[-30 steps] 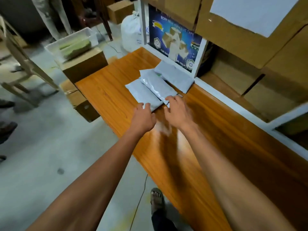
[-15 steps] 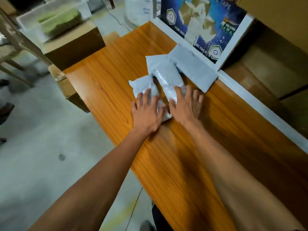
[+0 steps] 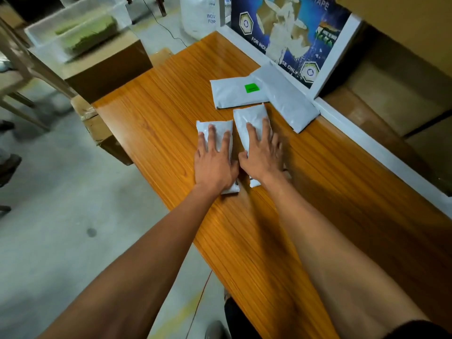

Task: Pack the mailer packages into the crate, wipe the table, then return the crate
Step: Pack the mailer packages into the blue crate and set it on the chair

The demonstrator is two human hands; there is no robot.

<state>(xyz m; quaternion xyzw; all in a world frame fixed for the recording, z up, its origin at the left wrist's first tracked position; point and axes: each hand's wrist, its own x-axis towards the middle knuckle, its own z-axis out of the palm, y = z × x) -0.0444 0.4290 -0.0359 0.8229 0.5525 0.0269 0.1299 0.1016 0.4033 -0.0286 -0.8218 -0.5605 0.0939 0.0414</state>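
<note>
both hands flat, fingers spread: left hand (image 3: 215,165) and right hand (image 3: 263,156) each press a small mailer (image 3: 226,129) (image 3: 252,118); beyond them, green-labelled mailer (image 3: 234,92), grey mailer (image 3: 286,99), poster board (image 3: 293,33).

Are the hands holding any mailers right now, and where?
Neither is gripped. The left hand lies flat on one small mailer, the right hand flat on another.

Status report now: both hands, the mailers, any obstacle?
Left hand flat on small mailer. Right hand flat on second mailer. No crate on the table.
</note>
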